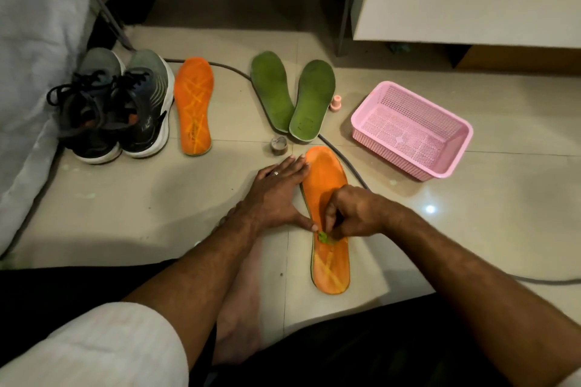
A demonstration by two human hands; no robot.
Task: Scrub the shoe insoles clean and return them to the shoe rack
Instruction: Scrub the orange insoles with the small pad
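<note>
1. Four foam insoles on pale tiled floor [132, 214]: nearest orange insole with yellow lines [330, 261] lies lengthwise before the seated person.
2. Left hand [276, 195] flat, fingers straight, pressing that insole's left edge.
3. Right hand [352, 214] curled, pinching a small green scrubber [323, 237] against the insole's middle.
4. Second orange insole [193, 105] beside dark laced sneakers [116, 110].
5. Two green insoles [292, 97] overlap near the pink perforated plastic basket [440, 166].
</note>
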